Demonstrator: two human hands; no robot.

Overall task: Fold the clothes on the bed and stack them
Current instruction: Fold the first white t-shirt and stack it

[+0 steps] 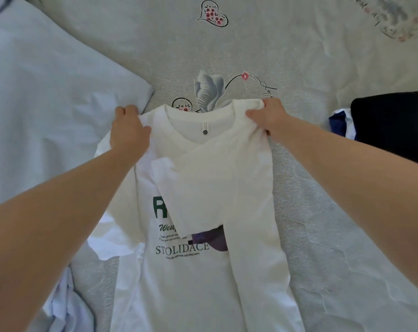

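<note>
Left arm: bare forearm reaching forward from the lower left, up to the white t-shirt point(203, 271).
Left hand point(129, 130): at the shirt's left shoulder, fingers curled over the fabric edge, thumb on top, gripping it.
Right arm: bare forearm reaching in from the right edge, angled toward the shirt's collar.
Right hand point(265, 116): at the shirt's right shoulder, fingers and thumb pinching the fabric.
</note>
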